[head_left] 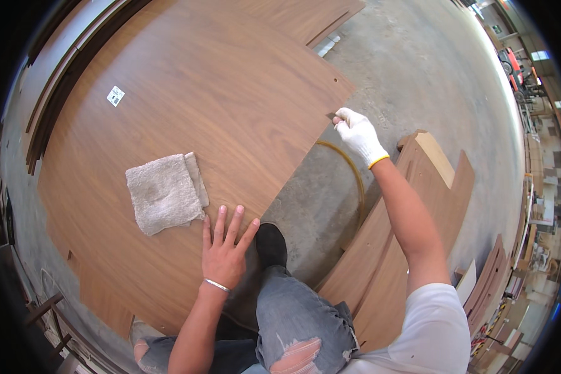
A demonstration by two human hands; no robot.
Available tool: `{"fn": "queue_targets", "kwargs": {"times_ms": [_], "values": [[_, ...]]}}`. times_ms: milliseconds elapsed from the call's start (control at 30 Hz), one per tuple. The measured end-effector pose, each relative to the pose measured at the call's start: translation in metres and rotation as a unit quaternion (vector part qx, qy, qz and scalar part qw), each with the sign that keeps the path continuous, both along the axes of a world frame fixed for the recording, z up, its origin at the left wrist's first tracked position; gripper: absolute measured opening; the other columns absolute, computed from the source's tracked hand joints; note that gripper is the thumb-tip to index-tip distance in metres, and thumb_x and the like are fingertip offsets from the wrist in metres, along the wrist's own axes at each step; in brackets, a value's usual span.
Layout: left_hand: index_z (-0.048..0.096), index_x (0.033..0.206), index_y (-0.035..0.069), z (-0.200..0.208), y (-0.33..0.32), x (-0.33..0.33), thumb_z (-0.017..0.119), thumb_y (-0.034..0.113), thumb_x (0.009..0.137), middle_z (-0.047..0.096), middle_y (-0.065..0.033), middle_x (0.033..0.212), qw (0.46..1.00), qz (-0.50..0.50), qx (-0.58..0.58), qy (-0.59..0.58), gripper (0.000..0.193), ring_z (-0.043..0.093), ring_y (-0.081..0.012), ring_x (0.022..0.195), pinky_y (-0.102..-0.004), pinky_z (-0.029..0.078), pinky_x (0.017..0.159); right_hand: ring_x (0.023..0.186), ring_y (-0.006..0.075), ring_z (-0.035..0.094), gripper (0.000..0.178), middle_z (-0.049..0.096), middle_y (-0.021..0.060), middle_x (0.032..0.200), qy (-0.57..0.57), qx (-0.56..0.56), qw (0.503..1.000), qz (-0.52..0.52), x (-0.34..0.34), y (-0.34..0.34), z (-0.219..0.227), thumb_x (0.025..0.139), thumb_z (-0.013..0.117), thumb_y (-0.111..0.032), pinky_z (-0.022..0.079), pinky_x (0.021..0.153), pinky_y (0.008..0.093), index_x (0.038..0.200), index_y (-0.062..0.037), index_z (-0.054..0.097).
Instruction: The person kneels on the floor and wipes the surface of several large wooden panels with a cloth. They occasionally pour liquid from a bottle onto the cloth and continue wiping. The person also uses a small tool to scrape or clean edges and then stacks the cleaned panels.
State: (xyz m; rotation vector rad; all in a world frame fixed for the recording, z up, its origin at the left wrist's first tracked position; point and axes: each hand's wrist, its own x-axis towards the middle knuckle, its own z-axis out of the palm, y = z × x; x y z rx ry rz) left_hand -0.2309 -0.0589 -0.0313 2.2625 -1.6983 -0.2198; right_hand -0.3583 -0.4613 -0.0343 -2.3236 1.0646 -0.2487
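A large wood-grain panel [230, 106] lies flat in front of me. My left hand [225, 249], bare with a silver bracelet at the wrist, rests on its near edge with fingers spread. Just beyond those fingertips sits a folded grey cloth [165, 193]. My right hand [358, 134] wears a white knit glove with a yellow cuff. Its fingers pinch a small, dark, flat blade-like piece [331, 116] at the panel's right edge, near the far corner. Most of that piece is hidden by the fingers, so its exact kind is unclear.
A white printed label [115, 96] is stuck on the panel. More wood-grain boards [380, 249] are stacked to my right, and another board [299, 19] lies at the far side. A yellow hose [355, 171] curves over the concrete floor [417, 81]. My shoe [271, 244] stands by the panel edge.
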Motion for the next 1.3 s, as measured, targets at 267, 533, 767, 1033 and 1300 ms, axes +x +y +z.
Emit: {"fn": "queue_targets", "kwargs": {"times_ms": [267, 533, 767, 1033, 1300], "values": [[0.059, 0.144, 0.024, -0.001, 0.004, 0.003, 0.064, 0.000, 0.071, 0.043, -0.0091, 0.161, 1.000, -0.009, -0.015, -0.005, 0.077, 0.033, -0.0372, 0.152, -0.0608, 0.023, 0.123, 0.093, 0.0373, 0.071, 0.024, 0.075, 0.0154, 0.094, 0.030, -0.065, 0.997, 0.020, -0.003, 0.027, 0.002, 0.095, 0.060, -0.030, 0.055, 0.081, 0.0456, 0.106, -0.0110, 0.070], [0.057, 0.145, 0.019, 0.001, 0.020, 0.003, 0.065, 0.001, 0.069, 0.043, -0.0106, 0.161, 1.000, -0.015, -0.018, 0.010, 0.078, 0.034, -0.0371, 0.151, -0.0599, 0.023, 0.124, 0.092, 0.0384, 0.071, 0.021, 0.074, 0.0168, 0.093, 0.015, -0.061, 0.998, 0.011, 0.001, 0.027, -0.004, 0.095, 0.059, -0.029, 0.054, 0.080, 0.0492, 0.102, -0.0118, 0.069], [0.054, 0.147, 0.020, 0.005, 0.022, 0.002, 0.065, 0.001, 0.072, 0.042, -0.0109, 0.161, 1.000, -0.020, -0.002, 0.007, 0.079, 0.032, -0.0365, 0.152, -0.0579, 0.022, 0.125, 0.083, 0.0398, 0.071, 0.020, 0.072, 0.0181, 0.084, 0.047, -0.054, 0.994, 0.088, 0.001, 0.117, 0.000, 0.096, 0.059, -0.033, 0.055, 0.074, 0.0510, 0.100, -0.0142, 0.067], [0.044, 0.155, 0.022, 0.026, 0.060, 0.015, 0.069, 0.005, 0.078, 0.030, -0.0104, 0.167, 0.990, -0.074, 0.118, 0.029, 0.083, 0.022, -0.0384, 0.156, -0.0560, 0.017, 0.127, 0.089, 0.0388, 0.071, 0.023, 0.074, 0.0177, 0.090, 0.045, -0.062, 0.997, 0.014, -0.003, 0.083, 0.005, 0.097, 0.057, -0.031, 0.055, 0.078, 0.0498, 0.104, -0.0126, 0.068], [0.035, 0.160, 0.023, 0.046, 0.090, 0.025, 0.077, 0.013, 0.076, 0.023, -0.0119, 0.170, 0.974, -0.092, 0.202, 0.048, 0.095, 0.015, -0.0396, 0.158, -0.0557, 0.013, 0.128, 0.079, 0.0386, 0.071, 0.020, 0.071, 0.0179, 0.079, 0.039, -0.056, 0.994, 0.088, 0.002, 0.171, 0.005, 0.097, 0.057, -0.030, 0.054, 0.071, 0.0507, 0.096, -0.0116, 0.064]]}}
